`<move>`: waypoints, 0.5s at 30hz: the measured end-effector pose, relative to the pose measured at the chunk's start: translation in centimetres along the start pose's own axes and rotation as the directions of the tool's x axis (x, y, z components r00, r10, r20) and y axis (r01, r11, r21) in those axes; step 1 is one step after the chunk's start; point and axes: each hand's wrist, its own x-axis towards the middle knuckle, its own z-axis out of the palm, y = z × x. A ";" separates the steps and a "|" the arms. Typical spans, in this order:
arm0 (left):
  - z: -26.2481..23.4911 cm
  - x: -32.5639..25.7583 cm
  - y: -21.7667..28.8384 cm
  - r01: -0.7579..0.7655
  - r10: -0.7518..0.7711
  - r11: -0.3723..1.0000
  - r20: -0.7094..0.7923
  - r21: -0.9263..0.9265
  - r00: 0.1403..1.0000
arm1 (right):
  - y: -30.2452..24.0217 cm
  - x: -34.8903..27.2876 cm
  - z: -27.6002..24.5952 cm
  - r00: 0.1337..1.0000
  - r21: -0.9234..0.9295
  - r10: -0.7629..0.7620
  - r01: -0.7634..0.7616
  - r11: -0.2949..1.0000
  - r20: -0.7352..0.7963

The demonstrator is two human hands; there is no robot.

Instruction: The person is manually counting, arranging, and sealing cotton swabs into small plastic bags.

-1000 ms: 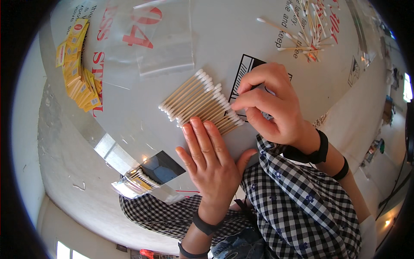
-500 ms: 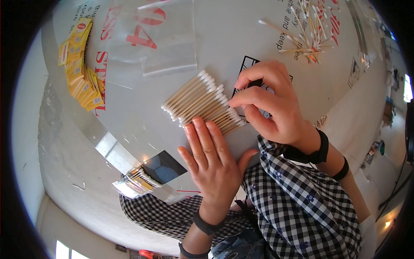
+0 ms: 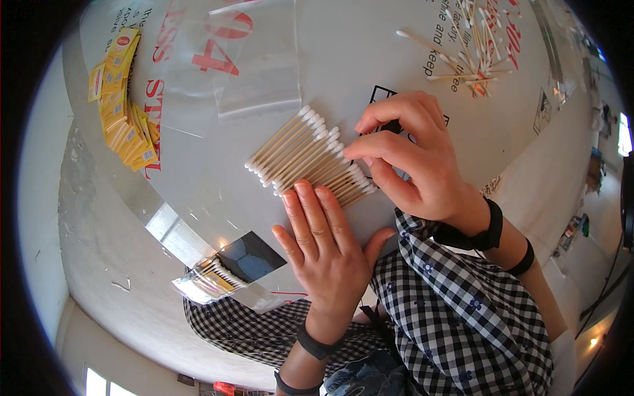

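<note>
A row of cotton swabs [image 3: 297, 150] lies side by side on the grey sheet, slanting up to the right, with their ends stepped rather than level. My left hand [image 3: 327, 247] rests flat, fingers stretched, its fingertips on the near ends of the right-hand swabs. From the right, my right hand [image 3: 419, 155] reaches to the white tips; its index fingertip is at the tips near the row's middle. Its fingers are bent and apart, with nothing seen between them. The undersides of both hands are hidden.
A loose pile of cotton swabs [image 3: 485, 66] lies at the far right. Yellow printed packets [image 3: 122, 109] overlap at the far left. Beyond the row is a clear zip bag [image 3: 257, 86]. A clear bag with packed swabs [image 3: 214, 280] sits at the near left edge.
My right hand has moved slightly left against the tips. The left part of the swab row has shifted a little left. My left hand has stayed in place.
</note>
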 end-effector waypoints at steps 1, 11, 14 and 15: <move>0.0 0.0 0.0 0.001 -0.001 1.000 0.003 0.003 1.000 | -0.1 0.1 -0.1 1.000 -0.001 0.002 -0.002 1.000 0.010; 0.2 0.0 -0.1 0.002 -0.002 1.000 0.005 0.024 1.000 | -0.2 0.2 0.1 0.999 -0.016 -0.006 0.006 1.000 0.043; 0.2 0.0 -0.1 0.000 0.000 1.000 -0.010 0.018 1.000 | 0.0 0.2 0.0 0.999 -0.023 -0.030 0.031 0.999 0.043; 0.2 0.0 -0.1 -0.004 0.004 1.000 -0.021 0.014 1.000 | 0.0 0.2 0.0 0.999 -0.024 -0.030 0.031 0.999 0.043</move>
